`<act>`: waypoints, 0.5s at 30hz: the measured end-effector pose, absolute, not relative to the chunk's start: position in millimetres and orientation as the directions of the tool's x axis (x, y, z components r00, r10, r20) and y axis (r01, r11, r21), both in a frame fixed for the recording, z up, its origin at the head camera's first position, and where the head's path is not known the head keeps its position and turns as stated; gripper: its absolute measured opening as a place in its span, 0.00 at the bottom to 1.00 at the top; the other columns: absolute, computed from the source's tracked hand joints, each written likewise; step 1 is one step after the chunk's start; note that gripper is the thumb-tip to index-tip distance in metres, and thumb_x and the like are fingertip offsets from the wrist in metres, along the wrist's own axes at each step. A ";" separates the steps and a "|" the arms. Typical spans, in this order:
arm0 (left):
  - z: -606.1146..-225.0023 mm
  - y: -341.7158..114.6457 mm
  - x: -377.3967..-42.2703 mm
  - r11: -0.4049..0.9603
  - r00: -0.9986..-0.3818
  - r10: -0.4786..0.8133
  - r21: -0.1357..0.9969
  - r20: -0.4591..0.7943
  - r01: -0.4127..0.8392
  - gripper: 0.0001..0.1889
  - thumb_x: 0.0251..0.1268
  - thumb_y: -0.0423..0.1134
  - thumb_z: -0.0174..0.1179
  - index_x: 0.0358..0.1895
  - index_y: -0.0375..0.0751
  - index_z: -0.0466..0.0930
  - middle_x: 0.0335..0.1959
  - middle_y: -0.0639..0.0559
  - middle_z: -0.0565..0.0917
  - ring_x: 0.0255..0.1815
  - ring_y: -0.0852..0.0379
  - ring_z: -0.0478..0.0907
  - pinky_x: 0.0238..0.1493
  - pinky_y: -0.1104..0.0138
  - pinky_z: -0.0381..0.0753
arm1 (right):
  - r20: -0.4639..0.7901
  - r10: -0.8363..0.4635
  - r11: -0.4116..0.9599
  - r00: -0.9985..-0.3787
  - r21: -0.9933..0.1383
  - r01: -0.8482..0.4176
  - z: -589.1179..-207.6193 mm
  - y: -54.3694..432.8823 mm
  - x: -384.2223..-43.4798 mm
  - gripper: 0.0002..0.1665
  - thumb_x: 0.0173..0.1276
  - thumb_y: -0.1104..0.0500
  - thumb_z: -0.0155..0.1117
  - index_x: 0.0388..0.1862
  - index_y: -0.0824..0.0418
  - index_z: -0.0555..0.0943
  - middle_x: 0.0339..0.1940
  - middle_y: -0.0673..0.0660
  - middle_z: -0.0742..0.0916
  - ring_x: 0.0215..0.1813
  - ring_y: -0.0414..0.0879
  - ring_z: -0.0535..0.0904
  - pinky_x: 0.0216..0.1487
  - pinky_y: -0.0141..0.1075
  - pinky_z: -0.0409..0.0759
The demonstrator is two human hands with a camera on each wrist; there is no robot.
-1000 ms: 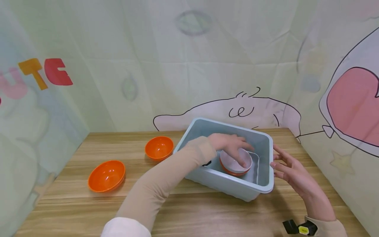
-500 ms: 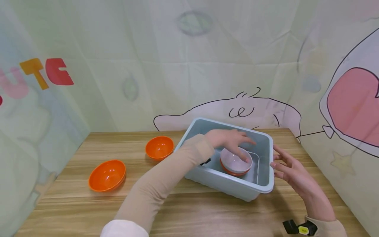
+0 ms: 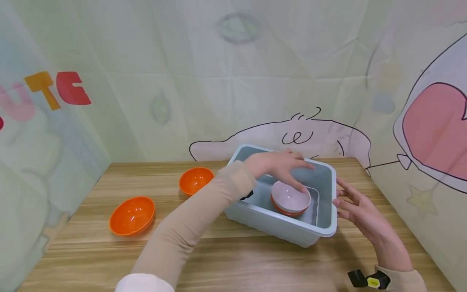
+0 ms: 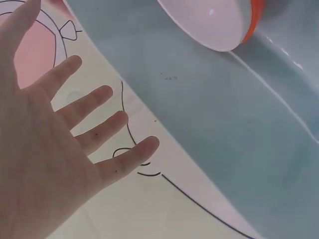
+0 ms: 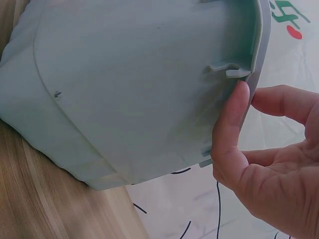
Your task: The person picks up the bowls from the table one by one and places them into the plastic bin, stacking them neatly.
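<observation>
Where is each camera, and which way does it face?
Head: worn there, facing forward and down at the bin; sleeves, left grip, right grip show.
Left wrist: worn there, looking past the left grip into the bin.
Right wrist: worn there, facing the bin's outside; right grip shows.
Head and left wrist share the white-lined bowl.

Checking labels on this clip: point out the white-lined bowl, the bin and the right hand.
White-lined bowl (image 3: 289,198), head view: on its white inside.
Bin (image 3: 271,224), head view: on the outer wall nearest the person.
Right hand (image 3: 359,211), head view: on the middle of the hand.
</observation>
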State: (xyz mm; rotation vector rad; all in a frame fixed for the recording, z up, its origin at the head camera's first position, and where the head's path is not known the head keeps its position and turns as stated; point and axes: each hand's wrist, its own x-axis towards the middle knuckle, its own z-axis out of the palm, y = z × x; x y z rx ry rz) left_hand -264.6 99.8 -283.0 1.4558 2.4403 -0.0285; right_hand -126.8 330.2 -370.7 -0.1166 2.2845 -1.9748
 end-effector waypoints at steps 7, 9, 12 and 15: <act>-274.1 85.6 -259.7 0.501 -0.466 0.850 0.102 -0.246 0.859 0.41 0.58 0.72 0.51 0.74 0.65 0.54 0.76 0.52 0.57 0.76 0.51 0.52 0.73 0.55 0.59 | -0.048 -0.127 0.157 -0.991 -0.987 0.027 -370.7 329.9 -127.2 0.44 0.73 0.63 0.54 0.79 0.61 0.41 0.51 0.50 0.69 0.45 0.33 0.78 0.43 0.30 0.83; -272.3 81.3 -258.6 0.512 -0.477 0.845 0.107 -0.241 0.852 0.41 0.58 0.72 0.51 0.74 0.66 0.54 0.76 0.53 0.56 0.76 0.51 0.51 0.74 0.55 0.59 | -0.042 -0.130 0.155 -0.991 -0.988 0.022 -370.6 329.7 -127.0 0.44 0.73 0.62 0.54 0.79 0.61 0.41 0.50 0.50 0.70 0.45 0.33 0.78 0.43 0.30 0.83; -270.8 74.7 -257.3 0.524 -0.494 0.841 0.107 -0.221 0.845 0.41 0.57 0.72 0.52 0.74 0.66 0.55 0.75 0.54 0.57 0.76 0.52 0.51 0.73 0.55 0.59 | -0.044 -0.128 0.166 -0.991 -0.986 0.022 -370.0 328.6 -126.4 0.44 0.73 0.62 0.54 0.79 0.61 0.42 0.51 0.50 0.70 0.45 0.33 0.78 0.43 0.30 0.83; -269.8 68.5 -256.7 0.540 -0.513 0.835 0.109 -0.199 0.835 0.41 0.57 0.72 0.52 0.73 0.66 0.56 0.75 0.55 0.57 0.76 0.53 0.51 0.73 0.56 0.60 | -0.047 -0.128 0.179 -0.991 -0.984 0.024 -369.8 326.9 -125.5 0.44 0.72 0.61 0.55 0.79 0.60 0.42 0.51 0.51 0.70 0.45 0.33 0.78 0.44 0.30 0.83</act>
